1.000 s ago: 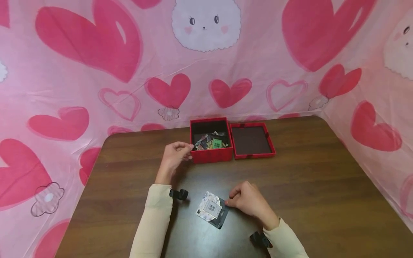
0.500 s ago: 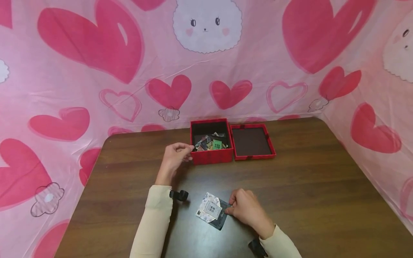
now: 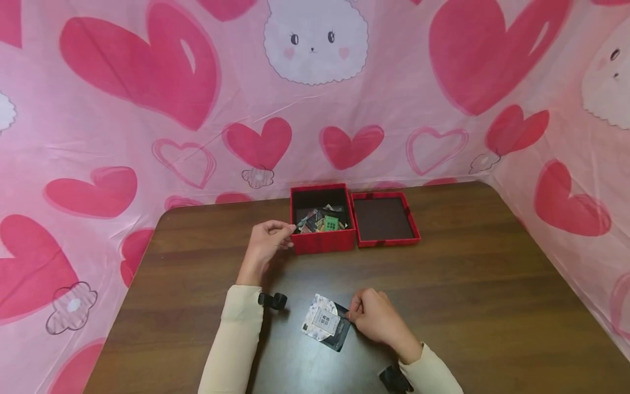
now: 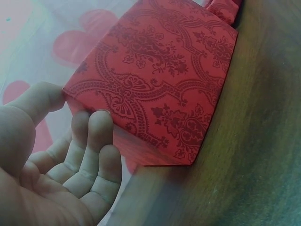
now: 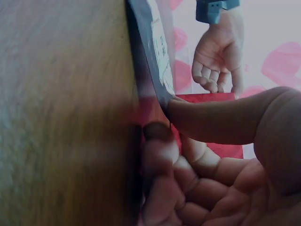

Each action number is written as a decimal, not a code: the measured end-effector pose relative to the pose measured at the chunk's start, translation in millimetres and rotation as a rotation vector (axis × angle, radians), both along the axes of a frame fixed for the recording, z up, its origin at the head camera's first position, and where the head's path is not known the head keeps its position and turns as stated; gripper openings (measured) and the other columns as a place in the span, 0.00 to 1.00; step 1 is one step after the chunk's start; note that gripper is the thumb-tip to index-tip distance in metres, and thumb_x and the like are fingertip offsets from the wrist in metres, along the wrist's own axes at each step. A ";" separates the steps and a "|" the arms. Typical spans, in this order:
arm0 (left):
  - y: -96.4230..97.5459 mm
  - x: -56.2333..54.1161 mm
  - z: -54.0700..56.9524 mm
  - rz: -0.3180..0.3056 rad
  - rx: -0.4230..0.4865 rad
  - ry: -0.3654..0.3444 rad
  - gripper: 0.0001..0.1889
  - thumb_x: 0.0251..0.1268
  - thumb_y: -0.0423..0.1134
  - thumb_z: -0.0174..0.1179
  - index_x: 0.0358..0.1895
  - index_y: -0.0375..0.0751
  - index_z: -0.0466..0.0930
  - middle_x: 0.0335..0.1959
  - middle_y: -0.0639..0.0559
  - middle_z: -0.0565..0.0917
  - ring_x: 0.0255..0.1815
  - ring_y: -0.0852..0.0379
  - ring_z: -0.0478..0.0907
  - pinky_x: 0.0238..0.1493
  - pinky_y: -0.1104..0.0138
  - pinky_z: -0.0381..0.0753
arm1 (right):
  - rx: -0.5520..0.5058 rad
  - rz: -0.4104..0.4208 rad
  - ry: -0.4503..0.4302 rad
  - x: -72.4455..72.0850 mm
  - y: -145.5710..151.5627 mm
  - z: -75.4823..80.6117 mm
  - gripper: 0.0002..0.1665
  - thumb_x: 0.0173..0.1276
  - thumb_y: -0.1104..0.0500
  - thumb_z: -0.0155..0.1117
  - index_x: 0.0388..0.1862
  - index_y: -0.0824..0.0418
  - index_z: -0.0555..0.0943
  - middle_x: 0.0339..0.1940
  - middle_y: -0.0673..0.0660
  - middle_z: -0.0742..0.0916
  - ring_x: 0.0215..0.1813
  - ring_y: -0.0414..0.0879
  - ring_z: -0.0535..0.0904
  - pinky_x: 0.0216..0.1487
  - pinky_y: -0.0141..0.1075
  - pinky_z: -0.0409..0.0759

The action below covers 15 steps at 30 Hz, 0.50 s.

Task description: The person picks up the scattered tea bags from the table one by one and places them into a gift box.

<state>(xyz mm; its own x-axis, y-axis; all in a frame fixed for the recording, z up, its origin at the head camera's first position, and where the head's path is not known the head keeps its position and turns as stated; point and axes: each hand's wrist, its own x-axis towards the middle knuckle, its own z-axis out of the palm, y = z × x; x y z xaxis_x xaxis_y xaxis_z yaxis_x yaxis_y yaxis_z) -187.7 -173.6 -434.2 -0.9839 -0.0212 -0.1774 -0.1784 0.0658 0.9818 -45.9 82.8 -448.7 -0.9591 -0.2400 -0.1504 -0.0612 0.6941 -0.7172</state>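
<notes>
In the head view my left hand (image 3: pixel 266 246) is at the front left corner of a red box (image 3: pixel 325 242). Its thumb lies on the corner edge, and the curled fingers are against the wall, pinching it. Dark red scrollwork covers the red box (image 4: pixel 160 80) in the left wrist view. Several small packets lie inside, a green one (image 3: pixel 331 222) on top. My right hand (image 3: pixel 381 323) pinches the right edge of a flat sachet (image 3: pixel 325 322), white floral and black with a pale label. The right wrist view shows thumb and finger on the sachet (image 5: pixel 153 52), edge-on near the tabletop.
Beside the box, to its right, lies its red lid (image 3: pixel 386 219), dark inside face up. Everything stands on a brown wooden table (image 3: pixel 467 284). Behind it hangs a pink cloth (image 3: pixel 394 93) with hearts. A black camera strap (image 3: pixel 272 300) sits at my left wrist.
My right hand has shifted slightly nearer to me, still pinching the sachet's edge. The sachet has barely moved. My left hand keeps its place at the box corner.
</notes>
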 end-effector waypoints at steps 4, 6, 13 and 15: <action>0.4 0.7 0.7 -0.001 0.018 0.015 0.12 0.63 0.36 0.70 0.41 0.30 0.84 0.29 0.43 0.87 0.24 0.50 0.84 0.35 0.61 0.86 | -0.078 -0.016 -0.004 -3.3 3.9 -1.1 0.09 0.58 0.65 0.74 0.25 0.56 0.81 0.18 0.43 0.81 0.24 0.38 0.76 0.28 0.34 0.74; 0.3 1.4 0.7 -0.002 0.015 0.008 0.12 0.63 0.37 0.70 0.42 0.30 0.84 0.29 0.43 0.87 0.24 0.50 0.84 0.36 0.61 0.86 | -0.100 -0.016 -0.012 -3.6 5.4 -1.6 0.06 0.58 0.66 0.72 0.28 0.58 0.84 0.18 0.43 0.82 0.24 0.37 0.77 0.30 0.34 0.75; 0.6 2.5 0.4 -0.003 0.008 0.001 0.13 0.64 0.38 0.71 0.42 0.30 0.84 0.31 0.43 0.87 0.25 0.51 0.84 0.40 0.56 0.87 | -0.217 -0.003 -0.052 -7.5 9.6 2.1 0.07 0.62 0.73 0.65 0.32 0.64 0.87 0.18 0.50 0.83 0.21 0.41 0.77 0.24 0.32 0.75; 0.9 2.2 0.8 -0.005 0.005 0.005 0.13 0.64 0.39 0.71 0.43 0.30 0.84 0.31 0.43 0.87 0.25 0.50 0.84 0.39 0.57 0.87 | -0.247 -0.010 -0.060 -10.8 12.1 7.7 0.07 0.63 0.73 0.65 0.33 0.65 0.87 0.18 0.52 0.83 0.21 0.42 0.78 0.23 0.32 0.75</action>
